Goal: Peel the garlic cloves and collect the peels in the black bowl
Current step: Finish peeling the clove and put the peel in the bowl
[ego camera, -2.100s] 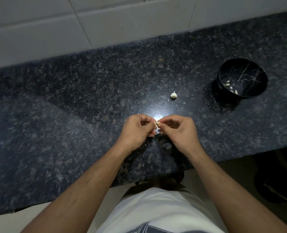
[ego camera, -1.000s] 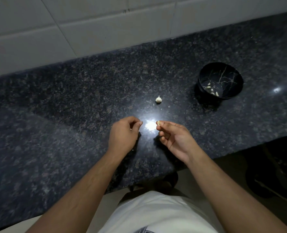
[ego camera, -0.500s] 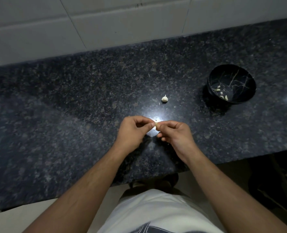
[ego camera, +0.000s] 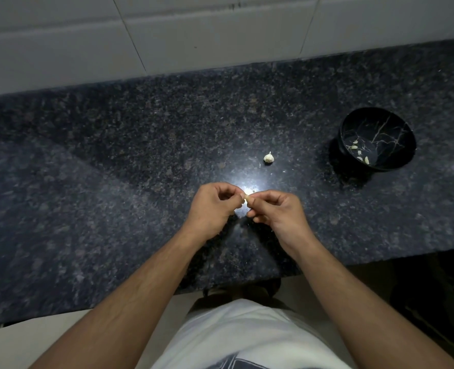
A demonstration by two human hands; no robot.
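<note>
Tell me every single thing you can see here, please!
garlic clove: one, pale, pinched between the fingertips of both hands above the counter.
garlic piece: one, whitish, lying alone on the counter beyond the hands.
black bowl: one, black with thin pale veins, on the counter to the right.
bits in the bowl: a few, pale, at the bottom; peel or clove, too small to tell.
counter: one, dark speckled stone.
wall tiles: several, white, behind the counter.
shirt: one, white, bottom of view.
left hand: one, on the clove.
right hand: one, on the clove.
</note>
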